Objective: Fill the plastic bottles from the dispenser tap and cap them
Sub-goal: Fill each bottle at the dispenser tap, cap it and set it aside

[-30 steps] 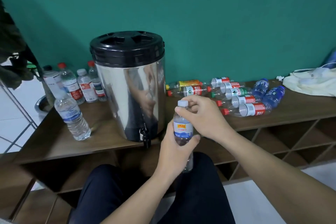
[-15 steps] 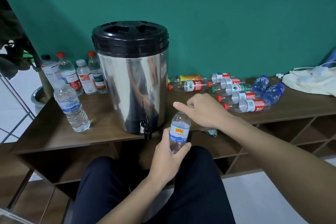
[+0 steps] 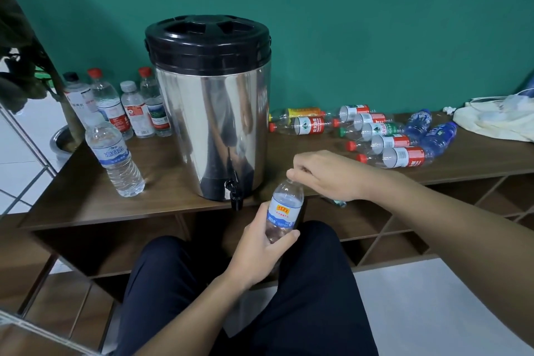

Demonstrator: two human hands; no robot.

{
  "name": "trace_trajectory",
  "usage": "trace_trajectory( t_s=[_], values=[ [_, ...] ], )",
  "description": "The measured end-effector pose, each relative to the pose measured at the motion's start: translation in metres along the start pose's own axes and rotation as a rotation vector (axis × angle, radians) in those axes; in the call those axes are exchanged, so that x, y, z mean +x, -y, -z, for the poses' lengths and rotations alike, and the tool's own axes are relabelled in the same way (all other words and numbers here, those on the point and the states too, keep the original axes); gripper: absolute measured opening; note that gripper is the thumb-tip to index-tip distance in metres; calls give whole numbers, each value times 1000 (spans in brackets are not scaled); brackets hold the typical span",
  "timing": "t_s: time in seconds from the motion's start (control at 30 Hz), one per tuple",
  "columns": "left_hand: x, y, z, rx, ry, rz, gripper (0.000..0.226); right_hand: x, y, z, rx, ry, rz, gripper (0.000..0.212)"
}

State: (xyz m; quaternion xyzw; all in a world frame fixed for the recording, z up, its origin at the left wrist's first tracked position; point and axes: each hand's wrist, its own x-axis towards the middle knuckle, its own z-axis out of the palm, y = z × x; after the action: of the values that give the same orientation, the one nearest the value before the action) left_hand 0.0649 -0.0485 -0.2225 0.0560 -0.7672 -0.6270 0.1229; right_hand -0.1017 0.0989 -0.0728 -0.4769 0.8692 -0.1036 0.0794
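A small clear plastic bottle with a blue and white label [image 3: 284, 209] is held in front of the dark brown wooden shelf top [image 3: 173, 196], just to the right of the black tap [image 3: 234, 193] of the large steel dispenser with a black lid [image 3: 212, 104]. The long axis of the bottle is nearly upright, tilted a little so that its neck points up and slightly to the right, and its base is directed down toward the lap in dark trousers [image 3: 245, 292]. The lower half of the bottle is wrapped by the left hand [image 3: 260, 251], with the thumb pressed on the label from the right. The right hand [image 3: 326, 175] is placed over the neck with its fingers curled together at the mouth of the bottle; the cap itself is hidden, so it cannot be told whether it is pinched there. On the left of the dispenser 1 clear bottle with a blue label [image 3: 114, 157] is seen standing near the front, and 4 more capped bottles [image 3: 124, 107] are standing behind it near the green wall [image 3: 375, 23]. On the right, a group of empty bottles with red, green and blue labels [image 3: 384, 136] is laid on its side, well apart from the hands.
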Motion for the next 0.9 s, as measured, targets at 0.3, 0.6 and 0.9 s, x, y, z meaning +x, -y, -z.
trace_trajectory(
  t_s=[0.3,0.6,0.9],
  values=[
    [-5,21,5,-28,35,26,47,2,-3,1,8,126,216,12],
    [-12,46,18,46,51,61,45,24,-4,-30,78,35,66,29],
    [-20,60,26,12,48,83,58,65,-25,-97,-50,-71,-206,15]
  ],
)
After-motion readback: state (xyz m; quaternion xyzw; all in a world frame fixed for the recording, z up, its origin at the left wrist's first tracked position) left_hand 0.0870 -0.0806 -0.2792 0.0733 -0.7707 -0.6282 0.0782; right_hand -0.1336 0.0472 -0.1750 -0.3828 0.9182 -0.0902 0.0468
